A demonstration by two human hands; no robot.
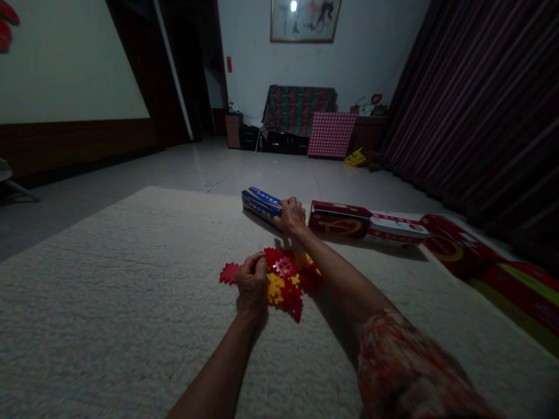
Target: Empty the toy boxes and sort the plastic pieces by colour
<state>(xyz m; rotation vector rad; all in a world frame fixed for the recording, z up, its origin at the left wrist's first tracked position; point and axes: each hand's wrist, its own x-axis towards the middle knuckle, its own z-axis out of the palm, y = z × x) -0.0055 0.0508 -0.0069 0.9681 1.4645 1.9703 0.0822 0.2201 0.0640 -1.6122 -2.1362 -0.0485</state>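
A blue box (261,205) with printed sides lies on the light textured mat (131,302), and my right hand (292,215) grips its right end. Nearer to me, a heap of red and yellow plastic gear-shaped pieces (286,282) rests on the mat. My left hand (252,278) is at the heap's left side, its fingers pinched together; what is between them, if anything, is hidden. Left of that hand a red toothed piece (229,273) sticks out. My right forearm passes over the heap's right edge and covers part of it.
Right of the blue box stand a dark red box (338,220) and a white-and-red box (395,228). Further right are another dark red box (456,244) and a red-and-green package (519,297). Behind the tiled floor is a cloth-covered cabinet (299,110); purple curtains (484,99) hang at right.
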